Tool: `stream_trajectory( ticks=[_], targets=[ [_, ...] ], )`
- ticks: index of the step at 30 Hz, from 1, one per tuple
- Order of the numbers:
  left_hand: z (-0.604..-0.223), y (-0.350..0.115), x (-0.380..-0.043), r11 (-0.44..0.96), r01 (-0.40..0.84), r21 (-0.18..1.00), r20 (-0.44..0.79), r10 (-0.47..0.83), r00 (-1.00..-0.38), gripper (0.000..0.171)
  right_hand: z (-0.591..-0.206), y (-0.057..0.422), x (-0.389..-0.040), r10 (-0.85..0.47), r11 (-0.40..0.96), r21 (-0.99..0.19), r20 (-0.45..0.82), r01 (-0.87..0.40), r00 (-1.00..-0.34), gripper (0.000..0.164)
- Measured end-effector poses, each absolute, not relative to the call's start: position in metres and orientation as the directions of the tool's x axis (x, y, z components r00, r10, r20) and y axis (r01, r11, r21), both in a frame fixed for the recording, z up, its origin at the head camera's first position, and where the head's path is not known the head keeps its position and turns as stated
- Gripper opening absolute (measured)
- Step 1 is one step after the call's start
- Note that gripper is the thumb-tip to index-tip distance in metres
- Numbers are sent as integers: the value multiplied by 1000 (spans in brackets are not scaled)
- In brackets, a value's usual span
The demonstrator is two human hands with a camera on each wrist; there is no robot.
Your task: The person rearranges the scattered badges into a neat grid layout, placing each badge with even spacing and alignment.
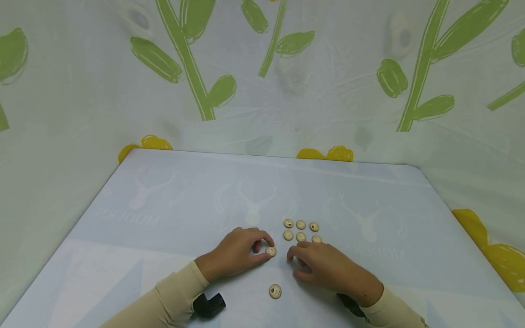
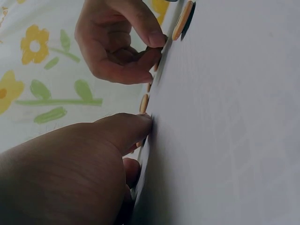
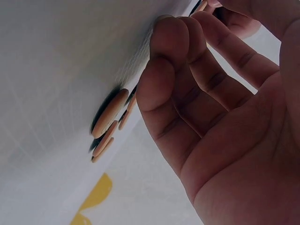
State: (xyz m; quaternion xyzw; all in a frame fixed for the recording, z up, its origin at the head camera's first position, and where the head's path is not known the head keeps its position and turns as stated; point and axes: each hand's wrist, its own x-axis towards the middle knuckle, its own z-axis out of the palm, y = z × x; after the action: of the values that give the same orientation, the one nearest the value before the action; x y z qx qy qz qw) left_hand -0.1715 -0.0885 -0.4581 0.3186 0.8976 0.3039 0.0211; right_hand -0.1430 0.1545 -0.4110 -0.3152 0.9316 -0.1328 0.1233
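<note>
My left hand (image 1: 235, 254) pinches a small round wooden disc (image 1: 270, 251) at the table surface, between thumb and forefinger. To its right hovers my right hand (image 1: 326, 269), fingers loosely bent; the right wrist view shows no disc in its curved fingers (image 3: 171, 44). Just beyond that hand, several like discs with dark marks lie in two short rows, among them a front-row disc (image 1: 301, 237) and a back-row disc (image 1: 301, 224). One loose disc (image 1: 275, 291) lies nearer the body, between the forearms. In the left wrist view the left thumb (image 2: 129, 129) hides most of the pinched disc.
A pale blue and white cloth with deer prints covers the table (image 1: 184, 182). Behind it hangs a white curtain (image 1: 328, 114) with green leaves and yellow flowers. A black strap piece (image 1: 209, 305) sits under the left wrist.
</note>
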Motion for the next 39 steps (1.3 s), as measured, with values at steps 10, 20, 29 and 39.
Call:
stream_trajectory(
  ticks=[10,20,29,39],
  targets=[
    [-458,-88,-172,618,558,555,153,583,-798,19,-412,153,-141,-644,746,-321,-125,-583,-755,18],
    [-458,-88,-171,615,555,561,153,582,-799,18,-414,144,-131,-704,692,-285,-67,-663,-707,18],
    [-457,-89,-171,611,558,562,148,590,-794,19,-414,134,-121,-734,667,-288,-98,-687,-672,17],
    [-456,-88,-172,613,555,562,138,592,-794,19,-417,131,-114,-764,632,-245,-43,-735,-643,22]
  ],
)
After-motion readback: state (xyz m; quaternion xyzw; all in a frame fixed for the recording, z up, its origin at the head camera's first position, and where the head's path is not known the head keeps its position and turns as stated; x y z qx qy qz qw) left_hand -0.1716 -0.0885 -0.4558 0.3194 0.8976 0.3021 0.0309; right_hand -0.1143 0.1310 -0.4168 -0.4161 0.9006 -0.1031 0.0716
